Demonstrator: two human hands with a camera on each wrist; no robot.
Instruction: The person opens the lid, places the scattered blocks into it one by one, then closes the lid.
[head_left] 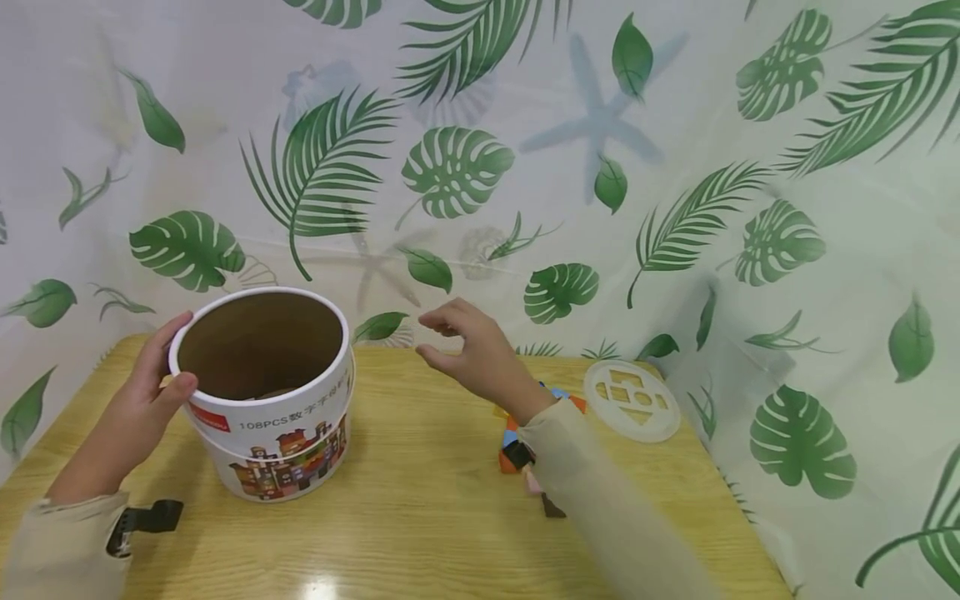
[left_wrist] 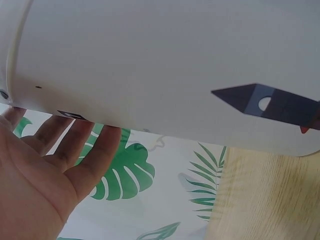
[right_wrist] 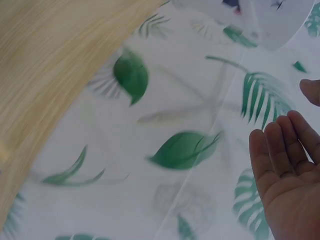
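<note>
A white cardboard bucket (head_left: pixel 288 429) with printed blocks and "108PCS" on its side stands upright at the left of the table. My left hand (head_left: pixel 142 400) holds it at the left side near the rim, thumb at the front and fingers farther back. In the left wrist view, the fingers (left_wrist: pixel 92 150) lie against the bucket's white wall (left_wrist: pixel 140 65). My right hand (head_left: pixel 480 354) is in the air right of the bucket, holding nothing, thumb apart from its gently bent fingers. The bucket's inside is dark; a little of some contents shows low down.
Several coloured blocks (head_left: pixel 510 454) lie on the wooden table (head_left: pixel 420 517), partly hidden by the right forearm. A round whitish lid with shaped cutouts (head_left: pixel 645 429) lies at the back right. Leaf-patterned sheeting (head_left: pixel 480 250) rises behind the table and along its right side.
</note>
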